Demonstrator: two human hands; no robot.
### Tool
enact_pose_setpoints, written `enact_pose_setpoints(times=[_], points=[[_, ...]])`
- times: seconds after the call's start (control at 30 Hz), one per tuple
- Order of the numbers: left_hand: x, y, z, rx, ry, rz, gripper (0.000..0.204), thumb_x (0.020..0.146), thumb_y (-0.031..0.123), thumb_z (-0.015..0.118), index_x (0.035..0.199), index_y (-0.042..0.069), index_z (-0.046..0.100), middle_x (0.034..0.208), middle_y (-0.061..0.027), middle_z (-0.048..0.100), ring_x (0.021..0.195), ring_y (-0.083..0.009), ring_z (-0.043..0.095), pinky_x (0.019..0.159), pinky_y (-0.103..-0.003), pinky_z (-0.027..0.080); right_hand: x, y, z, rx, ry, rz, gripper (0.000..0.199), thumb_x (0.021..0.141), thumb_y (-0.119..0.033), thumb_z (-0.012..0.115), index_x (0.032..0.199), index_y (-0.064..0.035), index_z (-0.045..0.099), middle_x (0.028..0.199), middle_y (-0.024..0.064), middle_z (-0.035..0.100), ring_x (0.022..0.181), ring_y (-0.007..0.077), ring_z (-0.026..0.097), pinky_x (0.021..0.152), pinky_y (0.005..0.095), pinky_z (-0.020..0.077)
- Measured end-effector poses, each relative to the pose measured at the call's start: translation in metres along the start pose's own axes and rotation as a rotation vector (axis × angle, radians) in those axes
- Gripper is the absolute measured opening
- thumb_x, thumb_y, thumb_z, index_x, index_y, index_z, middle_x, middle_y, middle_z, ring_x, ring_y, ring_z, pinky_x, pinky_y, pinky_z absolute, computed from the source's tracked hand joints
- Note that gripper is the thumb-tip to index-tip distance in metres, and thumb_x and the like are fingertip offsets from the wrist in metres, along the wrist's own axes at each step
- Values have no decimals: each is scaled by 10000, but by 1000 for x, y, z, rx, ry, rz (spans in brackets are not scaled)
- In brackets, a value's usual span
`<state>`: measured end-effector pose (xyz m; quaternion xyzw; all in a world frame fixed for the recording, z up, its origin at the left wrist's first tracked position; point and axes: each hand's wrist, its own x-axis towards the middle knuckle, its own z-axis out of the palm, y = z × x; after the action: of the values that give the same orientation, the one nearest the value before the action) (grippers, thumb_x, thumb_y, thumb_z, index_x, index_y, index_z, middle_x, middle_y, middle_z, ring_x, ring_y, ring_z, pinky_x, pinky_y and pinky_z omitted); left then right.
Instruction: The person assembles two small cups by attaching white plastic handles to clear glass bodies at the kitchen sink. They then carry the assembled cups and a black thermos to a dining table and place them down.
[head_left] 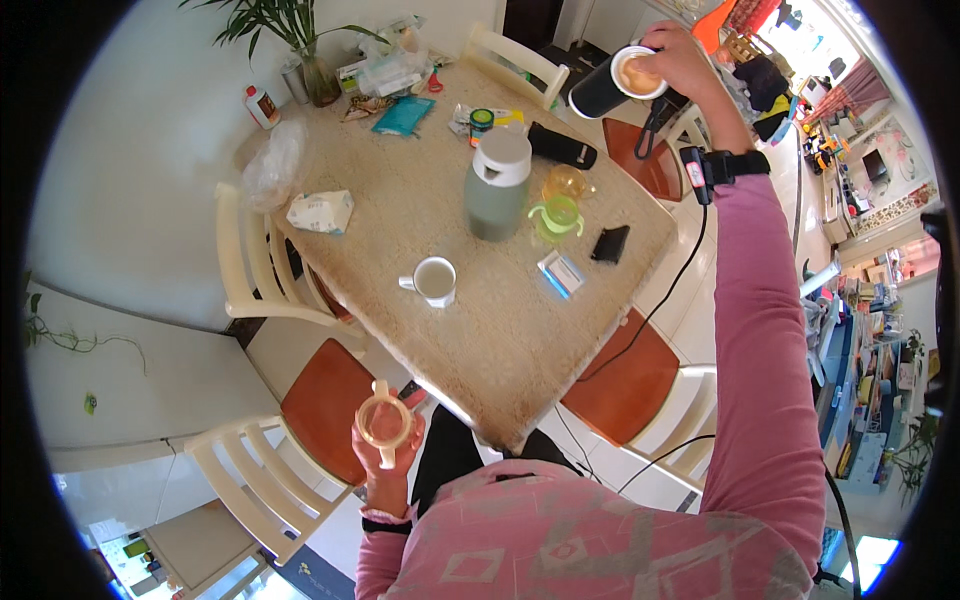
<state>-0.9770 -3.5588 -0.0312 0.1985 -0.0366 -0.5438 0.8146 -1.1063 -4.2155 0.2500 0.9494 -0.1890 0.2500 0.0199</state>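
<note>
At the front left, beyond the table's edge, my left hand [400, 440] holds a small see-through cup [384, 420] with a beige rim and two side handles. My right hand [680, 65] is stretched out past the table's far right side. Its fingers are closed at the white-rimmed end of a black cylindrical bottle [598, 92], which is tilted. A dark strap [648, 130] hangs beneath that hand. Nearest on the table are a white mug [436, 280], a grey-green jug with a white lid [497, 190] and a green two-handled cup [558, 217].
Beside the jug lie a black cylindrical case [562, 146] and an amber glass cup [568, 184]. A dark pouch [610, 243], a small box [561, 274] and a tissue pack [320, 212] rest on the table [480, 345]. Chairs [325, 400] surround it. A cable [665, 310] hangs from my right wrist.
</note>
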Motion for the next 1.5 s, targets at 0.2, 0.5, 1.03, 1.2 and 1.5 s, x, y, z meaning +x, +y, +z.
enact_pose_setpoints(times=[0.2,0.5,1.03,1.2,1.5], points=[[43,16,-17,-115,170,23,720,911,620,486,1325,37,570,1283,-411,517,702,-350,582,515,-353,498,95,11,96,-13,-4,-14,304,700,-242,772,898,-13,737,1070,137,632,980,316,619,859,363,501],[109,56,-58,-230,230,-81,779,863,650,552,1364,53,532,1342,-365,491,829,-370,609,650,-432,524,222,8,260,-27,-169,-24,315,720,-268,742,938,-41,739,1125,118,627,980,311,633,866,375,511],[144,72,-77,-193,409,-90,751,852,677,556,1298,74,547,1281,-368,542,704,-330,647,494,-352,528,278,-14,400,124,-252,-231,427,594,-342,744,838,7,718,937,202,643,918,361,608,786,438,494],[140,69,-83,-143,400,-82,769,852,679,556,1315,66,539,1283,-384,530,718,-331,650,512,-366,537,293,9,419,169,-331,-186,438,620,-350,760,897,-12,727,979,181,666,1069,377,582,877,439,491],[140,58,-88,-257,383,-43,789,870,663,545,1357,43,525,1295,-405,508,731,-368,633,533,-378,544,309,44,445,-20,-390,-338,366,685,-344,759,944,-87,735,1071,93,704,1279,378,475,1060,411,410]])
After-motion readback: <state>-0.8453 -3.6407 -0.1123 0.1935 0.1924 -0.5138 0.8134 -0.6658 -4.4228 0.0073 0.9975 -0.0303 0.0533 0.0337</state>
